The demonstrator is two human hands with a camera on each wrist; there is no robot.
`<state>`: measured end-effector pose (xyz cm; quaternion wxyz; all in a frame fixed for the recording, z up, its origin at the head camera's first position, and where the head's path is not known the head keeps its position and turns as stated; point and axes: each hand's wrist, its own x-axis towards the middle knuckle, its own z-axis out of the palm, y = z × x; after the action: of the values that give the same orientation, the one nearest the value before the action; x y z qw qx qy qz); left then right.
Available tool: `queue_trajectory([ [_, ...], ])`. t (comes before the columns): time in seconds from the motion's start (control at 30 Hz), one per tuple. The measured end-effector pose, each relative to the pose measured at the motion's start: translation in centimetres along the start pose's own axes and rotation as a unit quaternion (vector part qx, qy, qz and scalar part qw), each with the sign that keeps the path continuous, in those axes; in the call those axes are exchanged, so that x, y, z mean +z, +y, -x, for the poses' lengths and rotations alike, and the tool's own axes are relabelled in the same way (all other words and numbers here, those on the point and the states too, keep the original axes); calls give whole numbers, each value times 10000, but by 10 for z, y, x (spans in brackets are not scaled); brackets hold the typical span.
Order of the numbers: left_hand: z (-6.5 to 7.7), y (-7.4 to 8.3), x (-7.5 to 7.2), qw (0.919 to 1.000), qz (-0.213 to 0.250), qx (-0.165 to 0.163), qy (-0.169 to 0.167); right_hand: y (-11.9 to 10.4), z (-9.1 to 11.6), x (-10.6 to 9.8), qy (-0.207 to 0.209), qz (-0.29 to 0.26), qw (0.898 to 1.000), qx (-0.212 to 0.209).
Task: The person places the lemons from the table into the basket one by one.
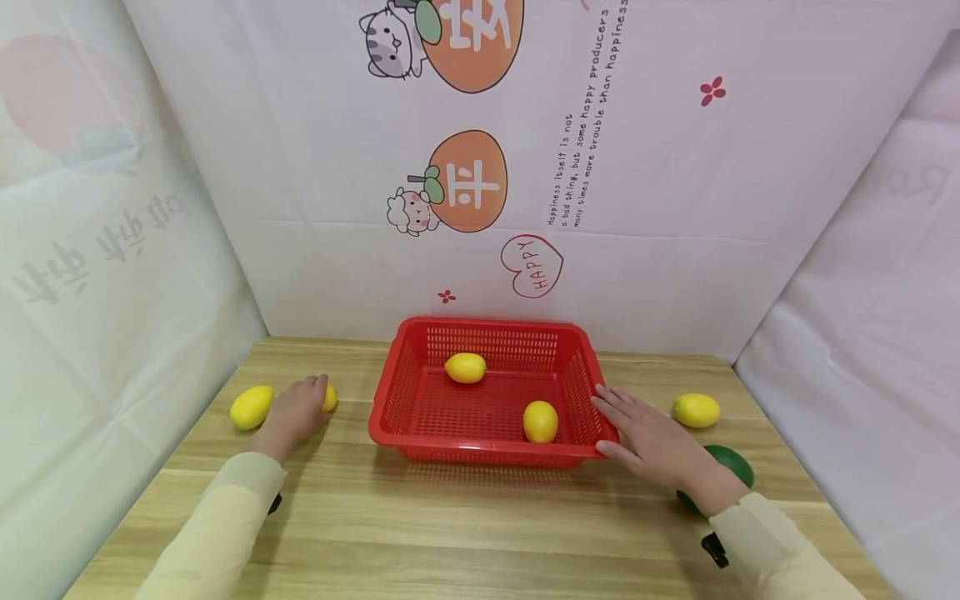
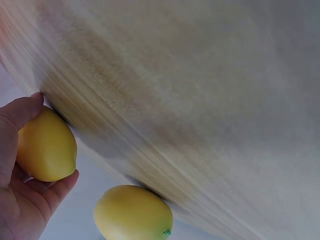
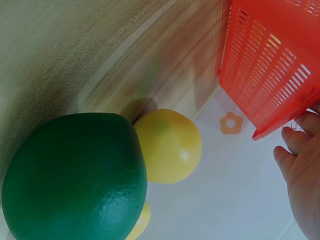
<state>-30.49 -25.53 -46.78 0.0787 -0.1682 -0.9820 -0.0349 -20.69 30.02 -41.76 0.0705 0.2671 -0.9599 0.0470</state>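
At the left of the table, my left hand [image 1: 295, 410] holds a lemon [image 2: 48, 145] between thumb and fingers, the fruit mostly covered by the hand in the head view. Close by it lies a second lemon [image 1: 252, 407]. My right hand [image 1: 651, 435] rests on the right rim of a red plastic basket [image 1: 467, 448], fingers extended over the edge and thumb near the front corner. Inside the basket are two lemons, one at the back left [image 1: 466, 367] and one at the front right [image 1: 540, 422].
A dark green fruit [image 3: 75, 175] lies under my right wrist, partly hidden in the head view. Behind it sits a lemon [image 1: 696, 410]; part of another yellow fruit [image 3: 140, 222] shows in the right wrist view. White printed cloth [image 1: 637, 275] walls the wooden table [image 1: 450, 542].
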Motion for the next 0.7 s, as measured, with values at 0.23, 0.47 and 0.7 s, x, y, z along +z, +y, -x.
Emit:
queue_trajectory([
  [0.23,3,0,-1,10000,-3,77,16,0,0,0,-19,-28,10000,-12],
  [0.47,7,-2,-2,9989,-73,379,275,0,-1,0,-20,13,10000,42],
  [0.7,9,-5,-2,9960,-80,635,622,-1,0,-1,-33,-57,10000,47],
])
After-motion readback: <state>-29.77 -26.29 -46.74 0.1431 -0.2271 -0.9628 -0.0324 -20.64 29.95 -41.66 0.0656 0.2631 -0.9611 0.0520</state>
